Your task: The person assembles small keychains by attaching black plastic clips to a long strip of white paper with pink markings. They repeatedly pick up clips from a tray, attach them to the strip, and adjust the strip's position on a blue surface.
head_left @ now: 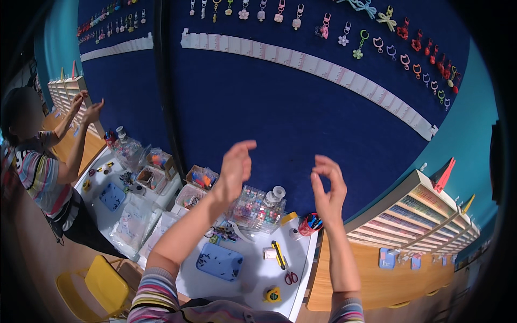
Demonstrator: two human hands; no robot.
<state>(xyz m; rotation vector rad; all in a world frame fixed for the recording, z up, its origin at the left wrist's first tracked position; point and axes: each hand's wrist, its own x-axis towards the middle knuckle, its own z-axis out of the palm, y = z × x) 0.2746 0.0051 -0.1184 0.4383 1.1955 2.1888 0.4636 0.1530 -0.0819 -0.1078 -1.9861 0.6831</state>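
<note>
My left hand (236, 169) is raised in front of the dark blue board (258, 107), its fingers curled together and the forefinger side pointing right. Opposite it, my right hand (330, 188) is also up, thumb and fingers bent round toward each other in a loop. The hands are apart, and anything thin held in them or between them is too small to make out. Beneath them on the white table (245, 290) lie a blue tray (219, 262) with small dark pieces and a clear compartment box (253, 212) of colourful beads, with spools on it.
A yellow cutter (278, 255), red-handled scissors (291, 278), a yellow tape measure (273, 294) and a red pen cup (310, 224) stand or lie at the table's right. Keychains (280, 12) hang above a white strip (301, 60). A bead rack (414, 215) stands right; a mirror-like panel (124, 81) left.
</note>
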